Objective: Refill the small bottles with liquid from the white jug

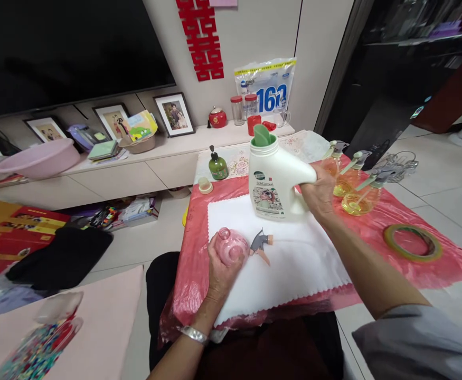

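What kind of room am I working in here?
Most likely a home living room: a large dark TV screen above a low cabinet with framed photos, and a red paper decoration on the wall.

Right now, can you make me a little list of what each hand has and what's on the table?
left hand: wrapped around a small pink bottle, with no cap on it
right hand: holds the handle of a big white jug, upright, green spout on top
beside the pink bottle: a grey spray head lying on the white cloth
behind the right hand: spray bottles with yellow liquid
far right: tape roll on the red table cover
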{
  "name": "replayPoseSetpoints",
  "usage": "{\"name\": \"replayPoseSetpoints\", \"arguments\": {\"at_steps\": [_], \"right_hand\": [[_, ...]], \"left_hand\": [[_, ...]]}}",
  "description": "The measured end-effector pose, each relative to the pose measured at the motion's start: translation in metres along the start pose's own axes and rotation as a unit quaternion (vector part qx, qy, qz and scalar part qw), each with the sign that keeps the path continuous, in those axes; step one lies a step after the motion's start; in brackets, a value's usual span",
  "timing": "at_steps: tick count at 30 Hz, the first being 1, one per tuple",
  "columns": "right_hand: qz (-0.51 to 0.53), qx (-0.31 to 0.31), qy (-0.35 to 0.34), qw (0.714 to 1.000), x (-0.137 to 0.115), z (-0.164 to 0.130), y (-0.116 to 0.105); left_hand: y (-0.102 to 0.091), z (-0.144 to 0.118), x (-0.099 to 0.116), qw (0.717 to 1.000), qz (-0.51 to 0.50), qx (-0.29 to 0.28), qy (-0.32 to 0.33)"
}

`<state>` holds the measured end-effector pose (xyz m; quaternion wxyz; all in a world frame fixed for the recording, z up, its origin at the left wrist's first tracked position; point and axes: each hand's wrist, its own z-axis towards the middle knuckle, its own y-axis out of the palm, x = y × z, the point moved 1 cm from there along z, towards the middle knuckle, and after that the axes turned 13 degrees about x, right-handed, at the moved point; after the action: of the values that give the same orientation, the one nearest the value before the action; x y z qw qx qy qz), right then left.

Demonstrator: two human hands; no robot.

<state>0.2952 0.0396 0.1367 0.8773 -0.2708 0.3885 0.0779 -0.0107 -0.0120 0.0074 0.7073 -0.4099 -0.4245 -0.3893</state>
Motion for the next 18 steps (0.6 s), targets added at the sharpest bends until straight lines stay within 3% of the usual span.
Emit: {"name": "replayPoseSetpoints", "arguments": {"at_steps": [5, 9, 14, 18], "right_hand": [[0.036, -0.002, 0.032, 0.999, 0.019, -0.01, 0.028], [0.032, -0.026, 0.037, 0.998, 0.026, -0.012, 0.037], [0.004, -0.055, 0.024, 0.998, 0.036, -0.01, 0.031], [-0.005, -0.052, 0.001, 0.999, 0.047, -0.025, 0.011]], "left_hand": [[0.0, 0.0, 0.0, 0.999, 0.006, -0.017, 0.029], [0.0, 0.0, -0.003, 0.999, 0.004, -0.015, 0.036], [-0.001, 0.0, -0.01, 0.999, 0.001, -0.042, 0.029], [0.0, -0.001, -0.018, 0.998, -0.01, -0.049, 0.032]]}}
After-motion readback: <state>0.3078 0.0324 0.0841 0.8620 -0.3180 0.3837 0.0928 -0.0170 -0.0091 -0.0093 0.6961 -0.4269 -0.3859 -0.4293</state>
